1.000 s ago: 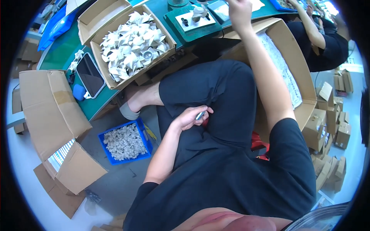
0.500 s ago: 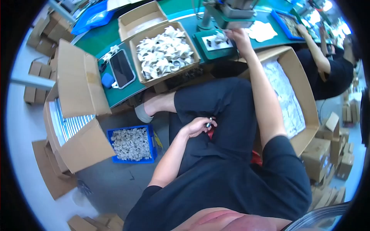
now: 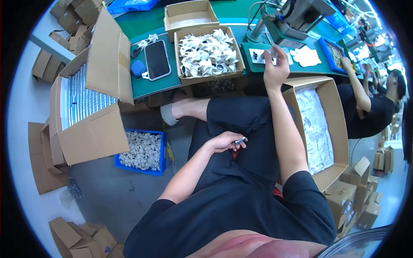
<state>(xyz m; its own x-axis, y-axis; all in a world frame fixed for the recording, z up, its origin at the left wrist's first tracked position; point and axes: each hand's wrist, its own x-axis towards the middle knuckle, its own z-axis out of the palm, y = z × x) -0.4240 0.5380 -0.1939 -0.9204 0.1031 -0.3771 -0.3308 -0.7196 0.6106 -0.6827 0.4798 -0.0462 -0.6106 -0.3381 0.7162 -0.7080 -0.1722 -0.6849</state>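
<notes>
My left hand [image 3: 224, 142] rests on my lap with its fingers closed round a small shiny metal cylinder [image 3: 240, 140]. At the bench, my right hand [image 3: 276, 71] is raised over the white plate [image 3: 257, 60] of a green press fixture. Its thumb and fingers are bent around a spot on the plate. What lies between them is mostly hidden. The press head [image 3: 286, 30] stands just beyond that hand. Left of the fixture, an open cardboard box [image 3: 211, 79] is heaped with white, pinwheel-shaped parts [image 3: 207, 51].
A phone [image 3: 157, 60] and a blue case [image 3: 138, 68] lie left of the box. An open carton of metal tubes [image 3: 81, 101] stands left; below it is a blue crate [image 3: 162, 160] of grey-white parts. A paper-lined carton [image 3: 340, 129] is at my right, near a co-worker [image 3: 365, 105].
The whole view has shifted. My right hand has moved from the fixture's right side to over its plate, and the pale part seen there is now out of sight. My left hand stays on my lap.
</notes>
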